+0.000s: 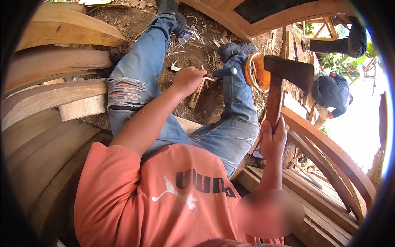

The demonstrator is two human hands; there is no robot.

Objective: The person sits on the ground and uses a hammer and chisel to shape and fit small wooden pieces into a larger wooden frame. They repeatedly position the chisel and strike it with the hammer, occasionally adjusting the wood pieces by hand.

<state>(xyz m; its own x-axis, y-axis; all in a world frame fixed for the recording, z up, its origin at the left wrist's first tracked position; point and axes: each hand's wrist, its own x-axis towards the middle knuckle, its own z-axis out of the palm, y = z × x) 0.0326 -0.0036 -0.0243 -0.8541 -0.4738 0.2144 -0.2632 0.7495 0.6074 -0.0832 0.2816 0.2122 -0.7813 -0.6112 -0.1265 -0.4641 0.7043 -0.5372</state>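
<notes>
My left hand [190, 81] is closed in a fist between my spread legs, above the dirt floor. From its thumb side a blue-handled tool [224, 72] points right, its butt end pale; whether it is a chisel or a screwdriver I cannot tell, as its working end is hidden. On the right, my right hand [273, 142] grips the lower part of a hatchet [274, 99] by its wooden handle. The hatchet is held upright, its dark, broad head [290, 73] at the top. Beside the head, partly behind it, appears an orange round object with a pale ring [251, 73].
Curved wooden pieces [61, 61] are stacked at the left. A framed wooden panel [263, 20] stands at the far side. Planks [317, 206] lie at the lower right, near a curved beam [329, 148]. Shavings litter the dirt floor [197, 53]. Another person [331, 94] bends at the right.
</notes>
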